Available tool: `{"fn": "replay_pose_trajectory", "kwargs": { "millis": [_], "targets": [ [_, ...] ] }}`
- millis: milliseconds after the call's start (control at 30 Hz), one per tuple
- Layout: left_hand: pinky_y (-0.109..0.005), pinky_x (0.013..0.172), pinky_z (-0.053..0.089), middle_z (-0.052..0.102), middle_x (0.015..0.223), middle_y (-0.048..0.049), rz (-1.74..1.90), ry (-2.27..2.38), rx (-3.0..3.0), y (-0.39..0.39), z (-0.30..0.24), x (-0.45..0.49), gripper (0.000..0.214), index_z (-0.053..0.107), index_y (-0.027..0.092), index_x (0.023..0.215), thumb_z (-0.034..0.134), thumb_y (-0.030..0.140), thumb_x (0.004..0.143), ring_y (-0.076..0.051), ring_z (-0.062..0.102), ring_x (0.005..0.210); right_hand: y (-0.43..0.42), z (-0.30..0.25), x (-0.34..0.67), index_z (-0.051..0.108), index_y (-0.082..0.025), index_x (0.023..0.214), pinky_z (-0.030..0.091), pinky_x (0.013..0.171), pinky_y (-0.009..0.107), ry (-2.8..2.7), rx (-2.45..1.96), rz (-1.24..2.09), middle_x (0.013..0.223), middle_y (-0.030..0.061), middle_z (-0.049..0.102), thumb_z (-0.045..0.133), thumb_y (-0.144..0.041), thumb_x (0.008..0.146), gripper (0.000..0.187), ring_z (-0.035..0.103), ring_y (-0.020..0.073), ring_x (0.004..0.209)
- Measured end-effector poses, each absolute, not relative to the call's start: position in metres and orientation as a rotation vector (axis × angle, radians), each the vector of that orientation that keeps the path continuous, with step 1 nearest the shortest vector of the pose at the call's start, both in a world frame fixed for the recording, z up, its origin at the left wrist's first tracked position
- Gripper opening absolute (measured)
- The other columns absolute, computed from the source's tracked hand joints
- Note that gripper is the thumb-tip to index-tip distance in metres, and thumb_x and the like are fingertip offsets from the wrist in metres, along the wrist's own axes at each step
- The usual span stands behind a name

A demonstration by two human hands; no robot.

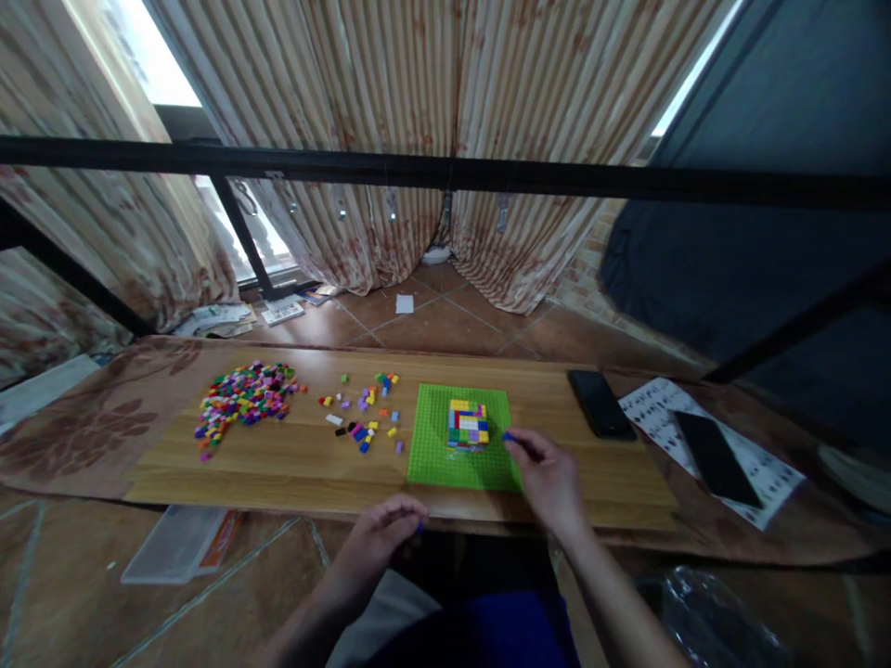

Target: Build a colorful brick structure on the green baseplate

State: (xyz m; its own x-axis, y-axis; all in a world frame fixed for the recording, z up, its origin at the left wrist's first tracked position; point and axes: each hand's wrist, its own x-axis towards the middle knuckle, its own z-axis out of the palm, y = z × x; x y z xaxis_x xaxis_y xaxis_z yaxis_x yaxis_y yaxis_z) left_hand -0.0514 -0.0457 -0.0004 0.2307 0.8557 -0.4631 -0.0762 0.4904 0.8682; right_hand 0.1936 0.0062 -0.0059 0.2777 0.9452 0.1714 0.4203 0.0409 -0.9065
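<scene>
A green baseplate [432,464] lies on the wooden board, bearing a small block of stacked, many-coloured toy bricks [468,425]. My right hand [547,468] is at the plate's right edge, thumb and fingers pinched on a small blue brick [510,436], just right of the stack. Near the board's front edge, my left hand [386,533] is closed, and a bit of a small purple-blue brick [419,527] shows at its fingertips. Left of the plate lie several loose bricks [366,431], spread apart.
A large heap of mixed bricks [247,399] covers the board's left part. To the right lie a black phone [600,404], a second phone [716,457] and a printed sheet [654,399]. A clear plastic container [174,547] sits on the floor. A dark metal bar [445,172] crosses beyond the board.
</scene>
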Motion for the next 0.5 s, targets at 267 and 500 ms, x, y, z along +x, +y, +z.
{"fn": "replay_pose_trajectory", "kwargs": {
  "millis": [267, 500],
  "targets": [
    [-0.022, 0.058, 0.039, 0.060, 0.069, 0.0004, 0.925, 1.250, 1.226, 0.029, 0.030, -0.034, 0.020, 0.069, 0.016, 0.085, 0.059, 0.029, 0.075, -0.011, 0.051, 0.062, 0.074, -0.005, 0.198, 0.075, -0.020, 0.090, 0.051, 0.079, 0.035, -1.545, -1.432, 0.563, 0.093, 0.0073, 0.073, 0.055, -0.031, 0.084, 0.024, 0.066, 0.0202, 0.084],
    [-0.030, 0.085, 0.050, 0.066, 0.094, -0.0057, 0.953, 1.344, 1.940, 0.074, 0.033, -0.015, 0.031, 0.071, 0.017, 0.101, 0.044, 0.013, 0.085, -0.016, 0.062, 0.086, 0.083, -0.006, 0.191, 0.075, -0.021, 0.091, 0.050, 0.084, 0.036, -1.727, -1.432, 0.511, 0.093, 0.0065, 0.073, 0.052, -0.023, 0.086, 0.023, 0.065, 0.0202, 0.089]
  ]
}}
